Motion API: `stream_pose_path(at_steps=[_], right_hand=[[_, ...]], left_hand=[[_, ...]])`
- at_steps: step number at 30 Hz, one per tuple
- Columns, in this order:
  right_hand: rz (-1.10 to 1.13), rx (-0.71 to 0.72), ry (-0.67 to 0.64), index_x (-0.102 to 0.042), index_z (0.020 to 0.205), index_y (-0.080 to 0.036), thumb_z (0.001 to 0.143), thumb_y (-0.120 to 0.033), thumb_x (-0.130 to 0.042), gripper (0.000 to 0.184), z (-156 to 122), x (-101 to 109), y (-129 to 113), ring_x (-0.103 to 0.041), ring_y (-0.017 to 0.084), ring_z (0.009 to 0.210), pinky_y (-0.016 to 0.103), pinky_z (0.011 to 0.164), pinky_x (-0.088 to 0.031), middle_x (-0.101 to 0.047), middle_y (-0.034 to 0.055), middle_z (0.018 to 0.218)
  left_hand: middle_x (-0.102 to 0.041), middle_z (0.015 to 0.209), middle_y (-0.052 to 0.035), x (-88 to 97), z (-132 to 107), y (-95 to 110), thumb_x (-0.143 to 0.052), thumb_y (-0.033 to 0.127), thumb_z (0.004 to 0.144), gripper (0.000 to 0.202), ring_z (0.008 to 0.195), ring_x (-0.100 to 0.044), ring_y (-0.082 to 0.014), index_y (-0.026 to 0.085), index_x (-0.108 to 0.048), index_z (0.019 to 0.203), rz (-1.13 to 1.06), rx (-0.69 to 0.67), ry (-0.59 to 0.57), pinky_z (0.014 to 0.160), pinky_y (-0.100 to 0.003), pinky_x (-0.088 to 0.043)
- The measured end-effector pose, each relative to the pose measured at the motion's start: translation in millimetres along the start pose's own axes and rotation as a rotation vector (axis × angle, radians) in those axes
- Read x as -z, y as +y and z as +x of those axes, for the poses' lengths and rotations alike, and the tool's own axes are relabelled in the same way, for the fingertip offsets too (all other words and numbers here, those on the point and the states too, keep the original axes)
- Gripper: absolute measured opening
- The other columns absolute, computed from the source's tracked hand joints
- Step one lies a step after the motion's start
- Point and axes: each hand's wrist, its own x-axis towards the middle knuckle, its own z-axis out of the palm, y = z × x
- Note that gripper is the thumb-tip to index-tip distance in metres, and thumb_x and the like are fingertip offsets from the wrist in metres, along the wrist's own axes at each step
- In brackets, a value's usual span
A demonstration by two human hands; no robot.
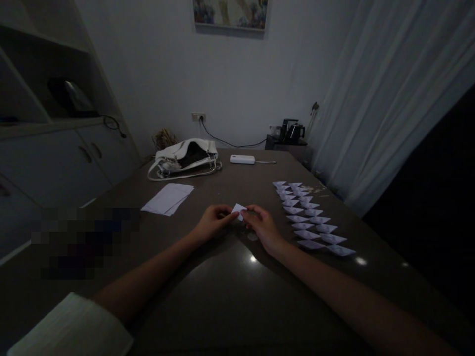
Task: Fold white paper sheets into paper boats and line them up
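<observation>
Between my two hands is a small folded piece of white paper (239,208), held up over the middle of the dark table. My left hand (214,221) pinches its left side, thumb in front and fingers behind. On the other side, my right hand (262,225) grips the paper's right edge with thumb and fingers. To the right, several white folded paper boats (297,218) stand in two rows running away from me. A stack of white paper sheets (168,199) lies flat to the left, beyond my left hand.
A white handbag (185,157) sits at the table's far left. Near the back edge lies a white power bank (242,159) with a short cable. A coffee maker (293,130) stands behind the table by the sheer curtain (356,99). Blurred blocks cover the left side.
</observation>
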Motion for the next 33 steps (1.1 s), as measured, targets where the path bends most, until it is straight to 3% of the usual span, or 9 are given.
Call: stream_pose_path(at_steps=[5,9,13,19,33], right_hand=[[0.003,-0.002,0.018,-0.059,0.074,-0.019,0.063,-0.043,-0.070,0.029,0,0,0,-0.047,0.011,0.050,0.022,0.049,-0.034,-0.056,-0.0032,0.058],[-0.010,-0.005,0.012,-0.059,0.073,-0.019,0.062,-0.042,-0.071,0.028,0,0,0,-0.046,0.010,0.049,0.022,0.048,-0.032,-0.054,-0.0038,0.056],[-0.022,-0.001,0.014,-0.059,0.072,-0.019,0.062,-0.040,-0.071,0.026,0,1,0,-0.047,0.010,0.050,0.022,0.049,-0.034,-0.055,-0.0039,0.056],[-0.025,0.009,-0.029,-0.060,0.070,-0.019,0.061,-0.041,-0.072,0.026,1,-1,0,-0.048,0.010,0.051,0.022,0.050,-0.036,-0.055,-0.0036,0.058],[-0.034,0.049,-0.058,-0.060,0.066,-0.020,0.063,-0.042,-0.069,0.024,-1,-2,-3,-0.050,0.011,0.060,0.020,0.049,-0.040,-0.058,0.0013,0.079]], left_hand=[[-0.064,0.067,-0.0030,-0.6,0,1,-0.058,0.049,0.076,0.039,0.059,-0.058,-0.0143,0.011,-0.065,0.077,-0.003,0.004,-0.012,0.053,-0.022,-0.043],[-0.063,0.072,-0.0034,-1.6,0,1,-0.056,0.048,0.078,0.036,0.066,-0.059,-0.0155,0.013,-0.062,0.079,0.067,-0.063,0.063,0.058,-0.023,-0.045],[-0.060,0.079,-0.0034,-0.5,-2,3,-0.059,0.040,0.079,0.026,0.070,-0.058,-0.0147,0.015,-0.058,0.084,0.193,-0.191,0.160,0.060,-0.024,-0.047],[-0.058,0.093,-0.0061,2.7,-4,11,-0.054,0.023,0.084,0.012,0.089,-0.057,-0.0162,0.017,-0.064,0.086,0.303,-0.425,0.131,0.078,-0.028,-0.045],[-0.058,0.085,-0.0049,-7.1,-8,13,-0.050,0.018,0.083,0.006,0.082,-0.055,-0.0159,0.016,-0.055,0.081,0.357,-0.446,0.171,0.075,-0.028,-0.044]])
